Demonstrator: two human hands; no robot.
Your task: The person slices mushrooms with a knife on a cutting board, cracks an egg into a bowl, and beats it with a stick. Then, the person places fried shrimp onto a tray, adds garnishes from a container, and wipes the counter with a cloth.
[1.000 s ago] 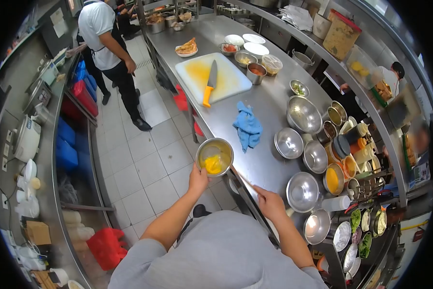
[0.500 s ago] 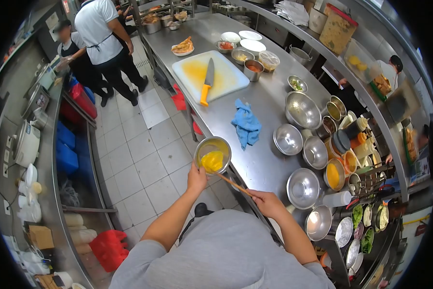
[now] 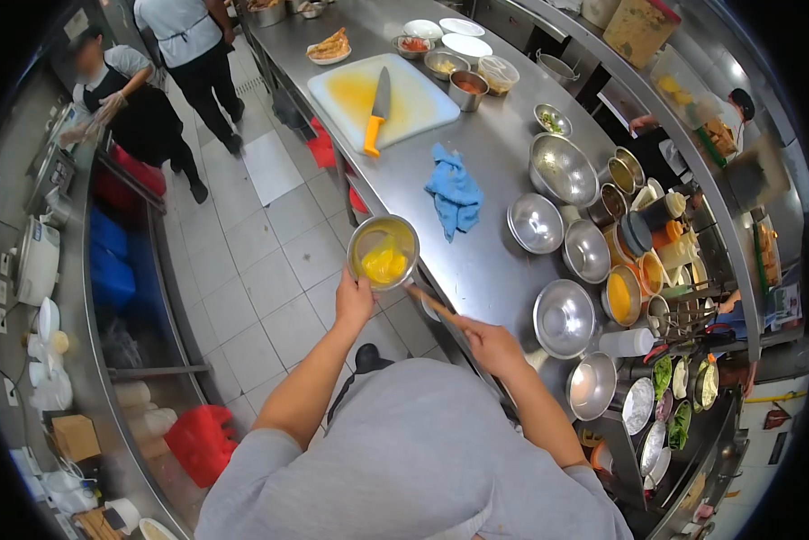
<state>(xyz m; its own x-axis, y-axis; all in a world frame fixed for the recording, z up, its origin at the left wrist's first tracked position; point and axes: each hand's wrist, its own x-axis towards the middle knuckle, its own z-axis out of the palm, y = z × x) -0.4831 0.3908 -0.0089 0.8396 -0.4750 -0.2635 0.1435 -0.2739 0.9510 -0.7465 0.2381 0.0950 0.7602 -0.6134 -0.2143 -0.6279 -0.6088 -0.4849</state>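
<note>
My left hand (image 3: 357,301) grips the side of a round metal bowl (image 3: 366,236), held up off the counter over the floor. Inside it lies a glossy yellow mixture (image 3: 384,264). My right hand (image 3: 494,346) is closed around the handle of a wooden utensil (image 3: 442,309), which slants toward the bowl's lower right edge. Its far end is blurred there, so I cannot tell whether it touches the bowl. A crumpled blue cloth (image 3: 455,191) lies on the steel counter (image 3: 463,274) beyond my hands.
Farther along the counter, an orange-handled knife (image 3: 379,112) rests on a stained white cutting board (image 3: 422,103). Several metal bowls (image 3: 564,318) stand at right, near sauce bottles (image 3: 682,250). Two people stand in the aisle at upper left; another is behind the shelf (image 3: 692,148).
The bowl has risen slightly in view, and the yellow mixture has shifted shape in it. The wooden utensil is still beside the bowl. One person at left has turned, gloved hands raised.
</note>
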